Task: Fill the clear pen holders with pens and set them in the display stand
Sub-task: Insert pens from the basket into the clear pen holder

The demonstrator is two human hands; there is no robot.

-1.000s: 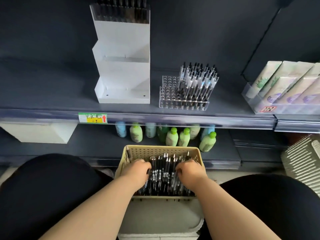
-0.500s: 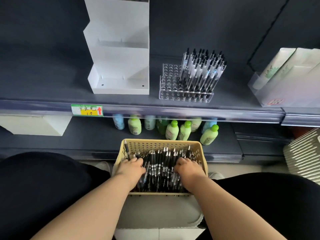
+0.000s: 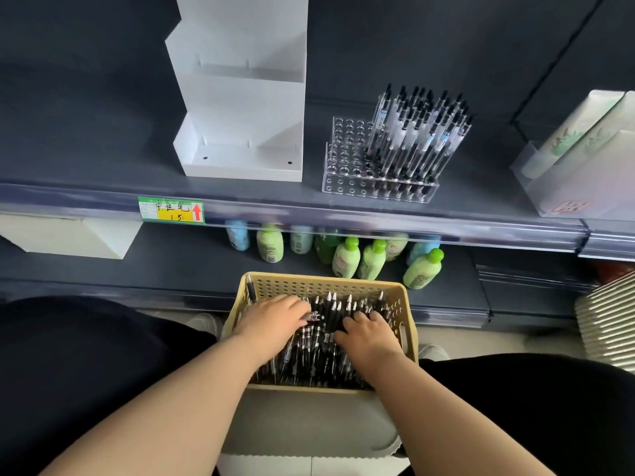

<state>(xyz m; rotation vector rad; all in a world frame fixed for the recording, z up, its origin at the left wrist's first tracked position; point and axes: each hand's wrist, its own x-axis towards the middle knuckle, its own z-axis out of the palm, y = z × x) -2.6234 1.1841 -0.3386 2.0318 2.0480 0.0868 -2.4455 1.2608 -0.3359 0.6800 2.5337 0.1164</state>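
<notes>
Both arms down in the yellow basket (image 3: 326, 286): left hand (image 3: 271, 321) grip curled round pens (image 3: 328, 314), right hand (image 3: 371, 336) grip spread on them.

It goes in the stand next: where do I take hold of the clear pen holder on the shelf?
Likely best by its low acrylic base, at the two short ends, coming from the front. The clear pen holder has tall leaning pens filling its right part, which blocks a grip from above; only the left holes are empty.

Display stand (image 3: 240, 97) top off-frame; packs (image 3: 580, 156) at right likewise
</notes>
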